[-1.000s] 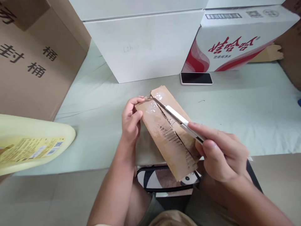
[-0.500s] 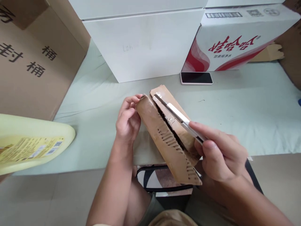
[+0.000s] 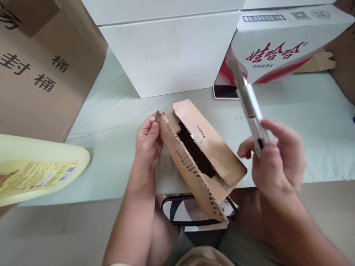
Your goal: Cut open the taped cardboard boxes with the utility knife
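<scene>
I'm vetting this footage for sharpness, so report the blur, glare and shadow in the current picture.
Head view: the utility knife and right hand look blurred; head view: tape glints on the small cardboard box, whose inside is very dark; head view: large lettering on the brown carton reads clearly.

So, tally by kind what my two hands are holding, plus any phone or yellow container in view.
Small cardboard box, in the left hand: 1
Box cutter, in the right hand: 1
Phone: 1
Yellow container: 1
Total: 4
</scene>
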`<state>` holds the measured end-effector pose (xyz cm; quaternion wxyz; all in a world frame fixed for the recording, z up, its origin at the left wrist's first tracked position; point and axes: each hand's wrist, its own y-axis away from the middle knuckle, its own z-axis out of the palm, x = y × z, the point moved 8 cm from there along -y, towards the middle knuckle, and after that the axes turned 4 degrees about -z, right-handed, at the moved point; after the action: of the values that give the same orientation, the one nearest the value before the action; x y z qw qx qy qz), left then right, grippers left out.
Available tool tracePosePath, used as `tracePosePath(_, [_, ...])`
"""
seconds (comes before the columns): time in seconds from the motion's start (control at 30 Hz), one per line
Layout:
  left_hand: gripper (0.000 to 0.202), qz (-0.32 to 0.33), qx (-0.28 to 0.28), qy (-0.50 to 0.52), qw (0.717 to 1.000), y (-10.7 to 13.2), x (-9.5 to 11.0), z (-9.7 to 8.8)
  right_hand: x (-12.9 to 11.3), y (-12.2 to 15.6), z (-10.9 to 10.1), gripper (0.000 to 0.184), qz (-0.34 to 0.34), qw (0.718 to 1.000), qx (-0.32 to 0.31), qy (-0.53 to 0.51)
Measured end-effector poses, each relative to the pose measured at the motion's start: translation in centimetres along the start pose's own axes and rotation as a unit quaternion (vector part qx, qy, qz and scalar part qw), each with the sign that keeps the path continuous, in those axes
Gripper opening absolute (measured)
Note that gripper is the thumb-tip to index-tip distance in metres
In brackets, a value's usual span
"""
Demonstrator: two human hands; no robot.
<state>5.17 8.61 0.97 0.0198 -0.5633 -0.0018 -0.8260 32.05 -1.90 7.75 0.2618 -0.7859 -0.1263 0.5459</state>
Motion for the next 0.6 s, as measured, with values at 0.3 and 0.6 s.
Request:
tracePosePath(0.3, [0.040,0.073,0.141,0.065,0.985,-0.5,1.1,-4.0,11.3,-0.1,1.6,0.035,0.118,0.929,-0.201,0.288])
tracePosePath(0.6, [0.034,0.152,0.097,0.054,0.982,-0.8,2.3,-4.6,11.3,-0.3,2.4,0.048,0.159,0.967,-0.144,0.137])
